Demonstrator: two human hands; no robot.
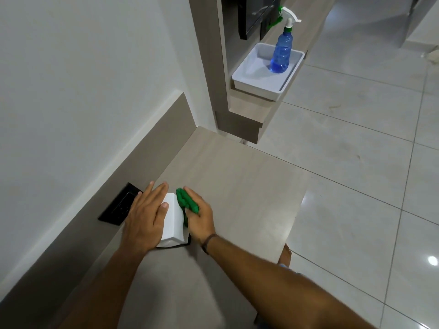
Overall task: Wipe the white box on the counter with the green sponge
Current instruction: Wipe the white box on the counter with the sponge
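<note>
**Sponge against the side of the white box**

Low in the frame, a little left of centre, the white box [173, 219] sits on the pale counter [237, 186], close to the wall. The left hand [146, 214] lies flat over its left part, fingers stretched out and close together, thumb resting on the top face; it presses down and does not curl around anything. The right hand [199, 216] is closed around the green sponge [186, 201], which touches the box's right side near its far end. A dark band circles the right wrist. Just left of the left hand, a black socket plate [118, 205] is set into the strip below the wall. In the upper right of the frame, a blue spray bottle [282, 53] stands upright in a white tray [251, 87] on a shelf.
</note>
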